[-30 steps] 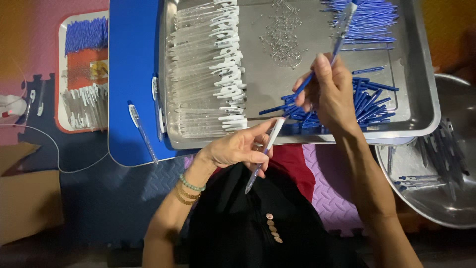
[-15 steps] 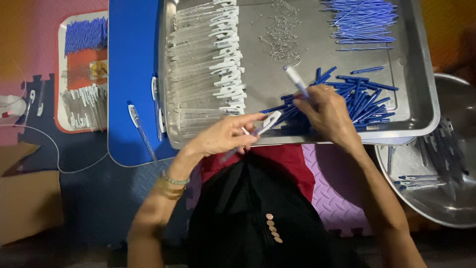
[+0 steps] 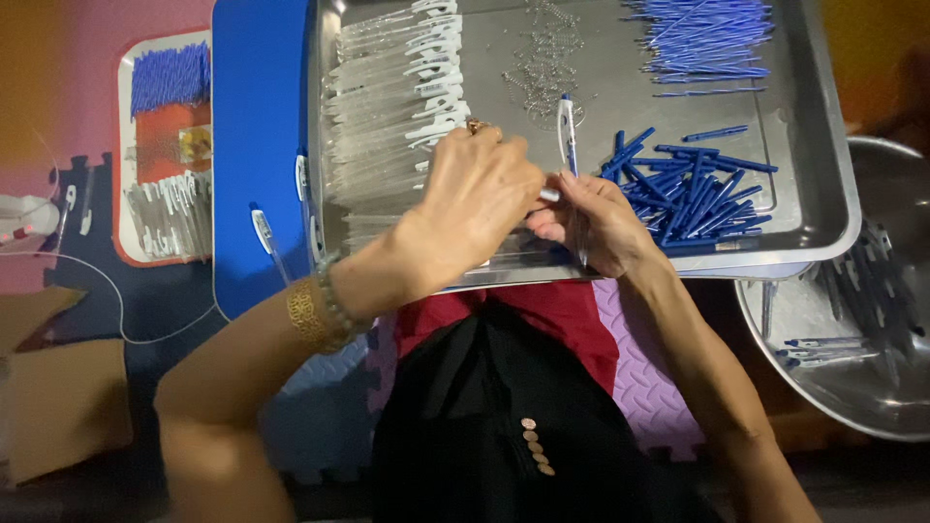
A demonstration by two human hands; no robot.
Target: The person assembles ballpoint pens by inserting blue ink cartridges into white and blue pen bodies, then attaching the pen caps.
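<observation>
My right hand (image 3: 593, 221) is closed around a pen (image 3: 568, 131) with a clear barrel and a blue grip. The pen stands almost upright, its top end pointing away from me, and my fingers wrap the lower half, so that part is hidden. My left hand (image 3: 480, 199) comes over from the left and meets the right one; its fingertips are pinched together at the low part of the pen. Whether they really grip the pen or a small piece beside it, I cannot tell, because the back of the hand covers the place. On this wrist I wear a gold bracelet (image 3: 306, 315) and a band of small beads.

Both hands are above the near edge of a large metal tray (image 3: 823, 155). Just to the right of my right hand lies a loose heap of short blue pen parts (image 3: 688, 189). At the far right corner of the tray there is a bundle of thin blue refills (image 3: 707, 39). In the far middle is a small pile of metal springs (image 3: 542, 63). The left part of the tray is filled with rows of clear pen barrels with white clips (image 3: 397, 97).

Left of the tray is a blue board (image 3: 257, 116), and one finished pen (image 3: 266, 242) lies on it. At the right stands a round metal bowl (image 3: 862, 397) with a few pens inside.
</observation>
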